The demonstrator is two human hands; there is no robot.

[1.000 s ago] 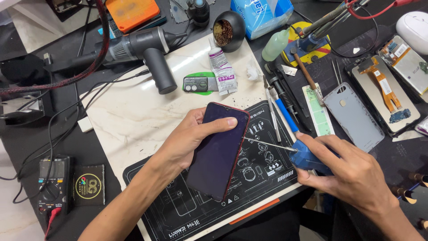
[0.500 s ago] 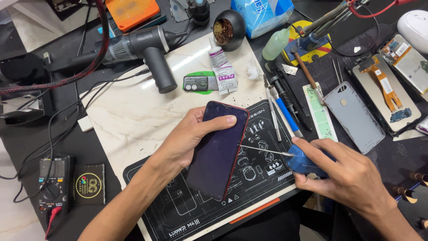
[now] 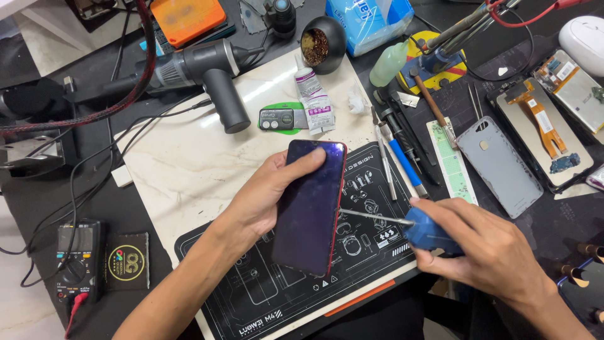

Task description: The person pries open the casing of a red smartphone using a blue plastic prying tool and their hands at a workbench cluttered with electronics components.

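Observation:
My left hand [image 3: 264,201] grips a dark smartphone [image 3: 311,208] with a red edge, held screen up and tilted over the black repair mat [image 3: 251,296]. My right hand [image 3: 491,252] holds a blue-handled tool [image 3: 428,233] whose thin metal blade [image 3: 371,216] points left and touches the phone's right edge, about halfway down its length. Both hands sit over the mat near the front of the bench.
A grey heat gun [image 3: 207,69] lies on the marble slab [image 3: 182,157]. A grey phone back cover [image 3: 500,165], tweezers and screwdrivers [image 3: 402,157] lie at the right. A multimeter [image 3: 78,258] sits at the left, a glue tube [image 3: 313,101] and a tissue pack [image 3: 371,22] behind.
My right hand has slid the tool's blade a little down along the phone's right edge. The left hand and phone have barely moved.

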